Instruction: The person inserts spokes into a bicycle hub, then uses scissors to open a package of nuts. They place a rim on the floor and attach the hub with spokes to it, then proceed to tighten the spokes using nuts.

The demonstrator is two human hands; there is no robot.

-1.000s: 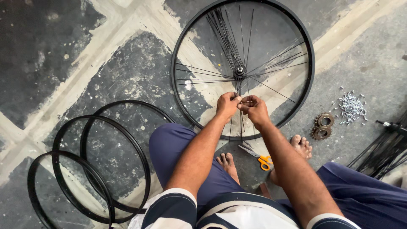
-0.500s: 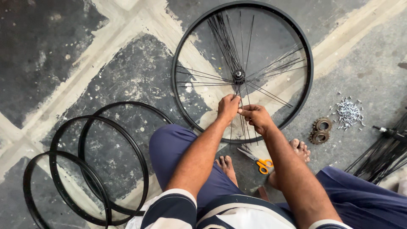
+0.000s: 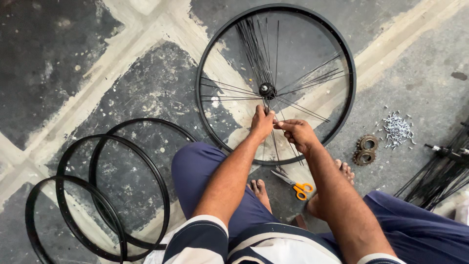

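- Our left hand [image 3: 261, 124] and right hand [image 3: 295, 131] pinch thin black steel spokes [image 3: 273, 139] just below the wheel's hub [image 3: 266, 90].
- Lacing step, we judge; next calls for seating each spoke in the black round rim [image 3: 348, 98].

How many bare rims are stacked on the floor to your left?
3, overlapping left of the knee: nearest rim, middle rim, far rim. The nearest runs off the frame's bottom edge; more could lie outside.

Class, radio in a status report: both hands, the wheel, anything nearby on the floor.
Left hand and right hand pinching spokes below the hub. Wheel rim flat on floor. Scissors by the feet; bare rims lie left.
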